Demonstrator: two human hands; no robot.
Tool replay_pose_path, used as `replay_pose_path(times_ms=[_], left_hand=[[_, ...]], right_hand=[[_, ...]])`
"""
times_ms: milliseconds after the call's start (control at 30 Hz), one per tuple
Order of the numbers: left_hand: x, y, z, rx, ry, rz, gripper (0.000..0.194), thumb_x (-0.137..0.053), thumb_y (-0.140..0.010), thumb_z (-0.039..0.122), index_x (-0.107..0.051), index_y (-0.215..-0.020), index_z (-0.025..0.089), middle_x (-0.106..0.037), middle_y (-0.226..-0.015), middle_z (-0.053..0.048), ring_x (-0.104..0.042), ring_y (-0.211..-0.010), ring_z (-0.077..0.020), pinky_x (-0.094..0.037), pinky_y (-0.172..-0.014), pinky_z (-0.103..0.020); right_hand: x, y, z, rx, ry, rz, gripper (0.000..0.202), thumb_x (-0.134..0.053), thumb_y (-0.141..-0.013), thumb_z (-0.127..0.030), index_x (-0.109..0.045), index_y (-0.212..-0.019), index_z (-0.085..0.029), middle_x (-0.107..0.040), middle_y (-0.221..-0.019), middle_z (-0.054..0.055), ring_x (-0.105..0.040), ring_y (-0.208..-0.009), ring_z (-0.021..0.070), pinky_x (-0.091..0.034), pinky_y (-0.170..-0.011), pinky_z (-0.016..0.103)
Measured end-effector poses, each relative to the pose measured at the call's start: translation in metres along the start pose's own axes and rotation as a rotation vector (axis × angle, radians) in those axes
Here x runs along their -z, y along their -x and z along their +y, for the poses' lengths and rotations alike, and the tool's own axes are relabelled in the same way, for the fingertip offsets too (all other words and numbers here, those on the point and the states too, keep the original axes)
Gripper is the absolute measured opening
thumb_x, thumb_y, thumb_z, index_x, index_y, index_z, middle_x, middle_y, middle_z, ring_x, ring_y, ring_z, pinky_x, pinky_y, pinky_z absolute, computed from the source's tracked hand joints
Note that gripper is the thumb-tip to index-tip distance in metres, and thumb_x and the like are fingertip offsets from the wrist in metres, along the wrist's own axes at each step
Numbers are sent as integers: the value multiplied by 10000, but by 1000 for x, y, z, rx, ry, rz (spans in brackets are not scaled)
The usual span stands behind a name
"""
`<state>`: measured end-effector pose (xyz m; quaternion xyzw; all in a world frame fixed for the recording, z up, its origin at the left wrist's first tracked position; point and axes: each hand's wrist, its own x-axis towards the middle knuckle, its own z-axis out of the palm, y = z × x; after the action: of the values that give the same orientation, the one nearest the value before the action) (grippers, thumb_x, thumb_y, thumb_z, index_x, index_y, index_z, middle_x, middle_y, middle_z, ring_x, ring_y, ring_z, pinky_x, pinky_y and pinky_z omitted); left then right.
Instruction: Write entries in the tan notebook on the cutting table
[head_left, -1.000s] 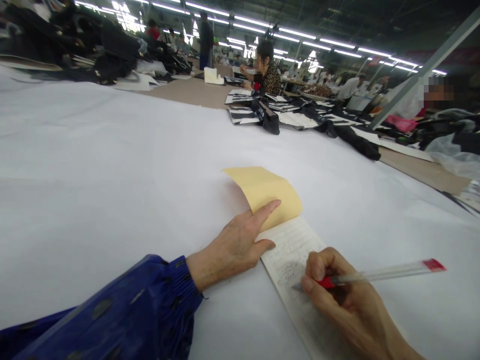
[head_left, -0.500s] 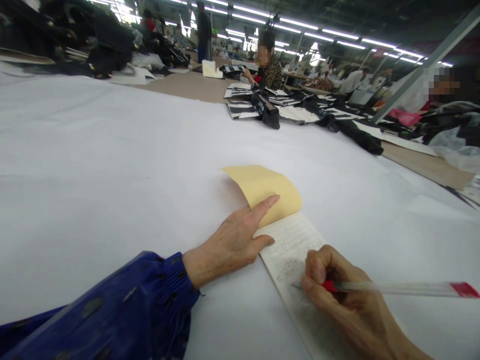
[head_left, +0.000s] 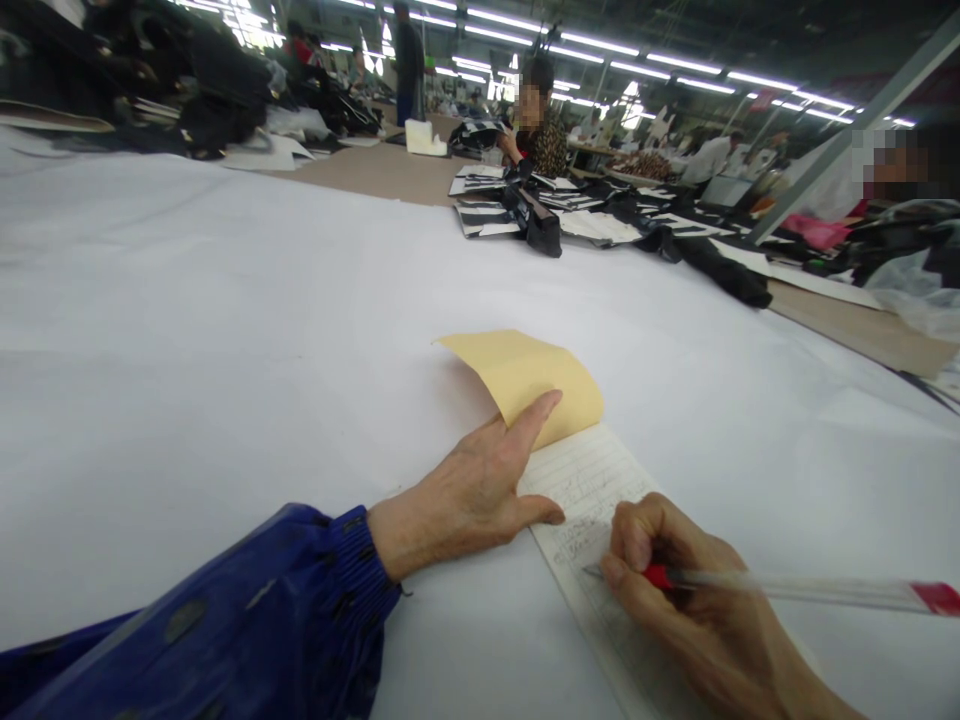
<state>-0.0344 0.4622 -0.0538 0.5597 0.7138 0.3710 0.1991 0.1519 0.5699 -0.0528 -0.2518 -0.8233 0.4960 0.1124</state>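
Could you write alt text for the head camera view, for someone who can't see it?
The right hand writes with a red pen in a lined notepad on white paper, while the left hand pins back its yellow cover.

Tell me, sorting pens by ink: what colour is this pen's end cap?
Red, on the pen; head view.

We record a clear, glossy plastic pen (head_left: 787,588) with red cap, a matt lined paper pad (head_left: 592,490) with smooth tan paper cover (head_left: 529,375), matt white sheeting (head_left: 225,350) on the counter, and a shiny blue cloth sleeve (head_left: 247,620).
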Motion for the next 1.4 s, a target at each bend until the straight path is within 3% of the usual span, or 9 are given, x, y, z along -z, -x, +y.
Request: replay_pose_path(times_ms=[100, 300, 433, 600, 733, 933, 1167, 1400], left_hand=[[0, 1, 0, 10, 4, -2, 1012, -817, -744, 254, -232, -1547, 64, -351, -1560, -180, -382, -1423, -277, -379, -1180, -396], [0, 0, 1, 20, -26, -9, 1011, -813, -739, 230, -229, -1545, 54, -301, -1578, -188, -350, -1443, -292, -353, -1194, -416], [0, 1, 1, 13, -27, -1, 1013, -814, -740, 236, -227, -1546, 58, -306, -1579, -180, -347, -1446, -281, -356, -1193, -405], [0, 0, 1, 24, -22, -10, 1006, -812, -748, 257, -233, -1546, 60, -326, -1567, -189, -351, -1440, -317, -373, -1180, -449], [0, 1, 0, 11, -29, -8, 1009, -810, -749, 253, -225, -1547, 55, -317, -1572, -187, -369, -1431, -301, -376, -1180, -426], [0, 1, -1, -2, -21, -7, 1007, -811, -751, 269, -229, -1544, 51, -310, -1577, -173, -336, -1451, -282, -340, -1202, -416], [1, 1, 1, 23, -16, -12, 1010, -815, -742, 258, -234, -1544, 58, -329, -1568, -179, -410, -1406, -286, -409, -1155, -402], [0, -1, 0, 27, -25, -4, 1005, -816, -746, 259, -238, -1546, 72, -327, -1571, -169, -398, -1413, -292, -406, -1156, -408]], right_hand=[[4, -1, 6, 23, 20, -61, 238, -542, -860, -311, -376, -701, -250, -422, -594, -66, -350, -523, 120, -285, -488, 249], [-3, 0, -7, 17, 88, 1, 218, -548, -800, -293, -373, -675, -250, -417, -550, -73, -340, -497, 112, -264, -482, 247], [-9, 1, -19, -48, 79, 118, 206, -515, -785, -338, -374, -661, -253, -384, -538, -80, -300, -511, 114, -219, -508, 267], [-11, 2, -23, -69, 60, 100, 209, -497, -790, -377, -379, -669, -254, -380, -560, -80, -296, -531, 116, -223, -525, 271], [-9, 2, -20, -46, 92, 74, 193, -500, -773, -329, -367, -660, -249, -392, -543, -81, -283, -520, 112, -223, -518, 271], [-2, -5, 0, 23, -92, 133, 263, -581, -810, -343, -392, -659, -242, -371, -545, -73, -289, -475, 99, -221, -448, 238], [2, -10, -5, 30, 62, 22, 220, -544, -750, -346, -393, -627, -244, -411, -516, -59, -339, -467, 103, -278, -428, 217], [1, -6, -3, 61, 146, 9, 176, -492, -786, -308, -377, -667, -250, -415, -538, -75, -325, -487, 102, -277, -450, 218]])
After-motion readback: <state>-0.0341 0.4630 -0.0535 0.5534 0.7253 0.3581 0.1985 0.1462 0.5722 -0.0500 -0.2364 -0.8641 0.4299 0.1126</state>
